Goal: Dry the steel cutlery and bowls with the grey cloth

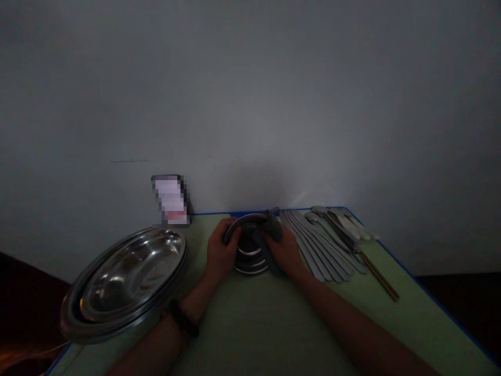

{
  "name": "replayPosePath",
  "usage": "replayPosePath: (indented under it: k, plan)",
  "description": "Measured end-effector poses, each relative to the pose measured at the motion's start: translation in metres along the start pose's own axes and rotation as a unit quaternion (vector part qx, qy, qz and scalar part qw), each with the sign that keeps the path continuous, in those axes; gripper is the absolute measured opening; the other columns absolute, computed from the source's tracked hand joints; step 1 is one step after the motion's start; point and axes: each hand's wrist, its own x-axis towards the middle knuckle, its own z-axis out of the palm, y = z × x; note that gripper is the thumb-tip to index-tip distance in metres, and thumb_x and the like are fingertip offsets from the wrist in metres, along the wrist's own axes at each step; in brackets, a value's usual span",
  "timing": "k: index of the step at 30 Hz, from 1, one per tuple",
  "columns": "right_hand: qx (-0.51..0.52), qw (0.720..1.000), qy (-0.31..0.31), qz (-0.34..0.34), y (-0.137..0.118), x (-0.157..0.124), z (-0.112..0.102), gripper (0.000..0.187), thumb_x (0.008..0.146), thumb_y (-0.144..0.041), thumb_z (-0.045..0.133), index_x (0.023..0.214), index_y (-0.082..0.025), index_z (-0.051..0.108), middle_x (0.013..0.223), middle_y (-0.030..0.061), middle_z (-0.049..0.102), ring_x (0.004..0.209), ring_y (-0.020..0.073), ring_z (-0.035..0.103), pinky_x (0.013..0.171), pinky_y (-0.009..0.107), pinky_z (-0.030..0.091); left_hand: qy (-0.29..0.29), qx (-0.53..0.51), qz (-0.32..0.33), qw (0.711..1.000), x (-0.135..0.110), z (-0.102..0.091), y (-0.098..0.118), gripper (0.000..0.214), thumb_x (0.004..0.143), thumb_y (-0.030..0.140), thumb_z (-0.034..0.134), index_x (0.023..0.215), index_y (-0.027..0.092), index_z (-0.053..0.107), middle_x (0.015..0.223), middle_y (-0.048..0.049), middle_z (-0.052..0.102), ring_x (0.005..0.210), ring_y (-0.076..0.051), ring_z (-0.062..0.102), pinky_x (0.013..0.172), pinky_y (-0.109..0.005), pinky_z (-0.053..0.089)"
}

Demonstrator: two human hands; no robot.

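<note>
Dimly lit green desk [250, 324]: left hand [219, 256] grips the stiff, likely slippery steel bowl [248, 254] by its rim, right hand [287, 256] clutches a soft dark cloth [270, 233] against it.

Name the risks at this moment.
The stack of large round steel plates seems to jut over the green table's left edge; a nudge could tip it off. The small round steel bowls, held by the left hand while the right hand presses a dark grey cloth, might slip into the flat steel cutlery.
</note>
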Motion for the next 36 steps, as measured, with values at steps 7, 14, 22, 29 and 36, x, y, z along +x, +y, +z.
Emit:
replayPosePath:
  k: [7, 14, 22, 29, 36]
  plan:
    - [0.015, 1.000, 0.017, 0.014, 0.002, 0.001, 0.000, 0.019, 0.076, -0.032, 0.054, 0.088, -0.018, 0.063, 0.084, 0.0051, 0.069, 0.077, 0.0199, 0.062, 0.070, 0.031, 0.047, -0.021, 0.027, 0.056, 0.998, -0.003, 0.003, -0.011, 0.026, 0.082, 0.026, 0.050, 0.106, 0.021, 0.059, 0.106, -0.0051, 0.063, 0.100, -0.021, 0.057, 0.091, -0.034, 0.042]
    - [0.006, 1.000, 0.025, 0.017, 0.005, 0.001, -0.001, 0.020, 0.078, -0.034, 0.053, 0.086, -0.018, 0.062, 0.081, 0.0054, 0.067, 0.076, 0.0199, 0.061, 0.066, 0.030, 0.045, -0.042, 0.029, 0.020, 0.998, 0.001, 0.004, -0.018, 0.029, 0.079, 0.019, 0.049, 0.105, 0.020, 0.062, 0.108, -0.0053, 0.062, 0.103, -0.022, 0.056, 0.095, -0.036, 0.040]
    - [0.007, 0.999, 0.021, 0.024, 0.003, 0.001, -0.002, 0.022, 0.078, -0.033, 0.053, 0.088, -0.017, 0.063, 0.083, 0.0063, 0.068, 0.077, 0.0206, 0.061, 0.069, 0.031, 0.045, -0.006, 0.087, 0.099, 0.991, -0.001, 0.005, -0.015, 0.044, 0.078, 0.014, 0.049, 0.122, 0.020, 0.050, 0.109, -0.0069, 0.053, 0.104, -0.020, 0.052, 0.094, -0.036, 0.041]
    - [0.006, 0.999, 0.030, 0.027, 0.001, 0.002, -0.002, 0.020, 0.077, -0.032, 0.054, 0.087, -0.017, 0.063, 0.083, 0.0061, 0.068, 0.077, 0.0205, 0.061, 0.069, 0.031, 0.045, -0.008, 0.110, 0.107, 0.988, 0.002, 0.005, -0.016, 0.032, 0.079, 0.015, 0.047, 0.109, 0.019, 0.057, 0.106, -0.0065, 0.052, 0.103, -0.020, 0.052, 0.095, -0.037, 0.041]
    - [0.018, 0.999, 0.031, 0.017, 0.003, 0.000, 0.000, 0.020, 0.077, -0.030, 0.053, 0.089, -0.017, 0.062, 0.084, 0.0071, 0.068, 0.077, 0.0211, 0.062, 0.069, 0.031, 0.045, -0.012, 0.105, 0.055, 0.993, 0.003, 0.006, -0.023, 0.031, 0.078, 0.019, 0.046, 0.106, 0.018, 0.058, 0.105, -0.0074, 0.053, 0.100, -0.020, 0.055, 0.093, -0.038, 0.044]
